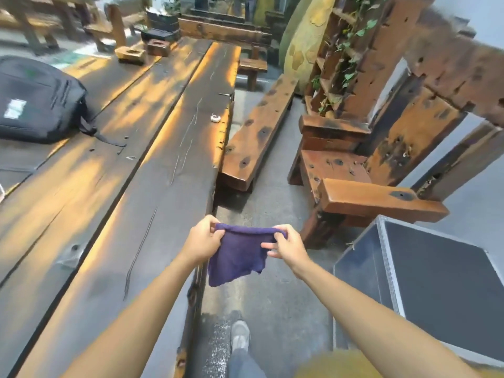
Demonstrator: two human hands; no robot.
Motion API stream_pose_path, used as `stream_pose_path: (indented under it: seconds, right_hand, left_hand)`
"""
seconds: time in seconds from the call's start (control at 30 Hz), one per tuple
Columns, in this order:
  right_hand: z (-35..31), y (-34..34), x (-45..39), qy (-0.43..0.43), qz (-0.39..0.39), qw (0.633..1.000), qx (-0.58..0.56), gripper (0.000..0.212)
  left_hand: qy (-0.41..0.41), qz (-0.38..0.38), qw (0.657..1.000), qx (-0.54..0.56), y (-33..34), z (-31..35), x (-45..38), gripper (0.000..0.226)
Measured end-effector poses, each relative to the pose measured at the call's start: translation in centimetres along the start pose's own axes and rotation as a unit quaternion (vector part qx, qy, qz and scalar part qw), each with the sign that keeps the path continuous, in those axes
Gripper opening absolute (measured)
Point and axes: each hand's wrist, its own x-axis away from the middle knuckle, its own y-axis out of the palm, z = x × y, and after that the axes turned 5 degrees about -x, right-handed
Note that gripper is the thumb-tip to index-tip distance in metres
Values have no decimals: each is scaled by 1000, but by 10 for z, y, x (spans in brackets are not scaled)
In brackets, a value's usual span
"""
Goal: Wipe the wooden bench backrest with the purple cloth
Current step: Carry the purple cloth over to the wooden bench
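Fingers [214, 230] of the left hand [203, 241] are pinched on one upper corner of the purple cloth [237, 255], and the right hand [286, 245] is pinched on the other, with two of its fingers stretched across the front of the fabric. One cloth is held, spread between two hands above the floor, its top edge running left to right and the rest hanging slack below. Nothing else is touched by it. Ahead and to the right stands the wooden bench [354, 170], one with a backrest [409, 126] made of upright slats under a heavy top rail, well apart from the cloth. Its long axis runs away from the viewer. The right hand is judged the nearer. One backless bench [259, 132] lies between it and the long table [136, 159].
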Motion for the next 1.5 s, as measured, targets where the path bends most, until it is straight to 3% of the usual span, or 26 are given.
stream_pose_path:
  seconds: [0.13, 0.37, 0.5, 0.7, 1.1, 1.3, 1.5]
  right_hand:
    - [-21, -23, -104, -14, -17, 1000, 11, 12]
    - [-97, -92, -249, -87, 82, 993, -9, 14]
    - [-142, -138, -312, -118, 131, 983, -43, 19]
    - [-187, -196, -401, -143, 204, 965, -83, 15]
    - [-282, -261, -613, -144, 296, 944, -24, 14]
    - [-320, -290, -694, -175, 353, 919, 14, 16]
    - [-374, -359, -787, -204, 425, 882, 28, 17]
  left_hand:
    - [20, -3, 998, -61, 23, 39, -117, 4]
    - [104, -19, 988, -110, 52, 167, -278, 11]
    - [168, -21, 981, -98, 69, 238, -352, 1]
    - [212, -36, 974, -66, 110, 306, -473, 10]
    - [275, -104, 955, -46, 176, 413, -745, 4]
    - [300, -100, 948, -35, 204, 478, -844, 3]
    - [377, -121, 918, -7, 259, 573, -951, 5]
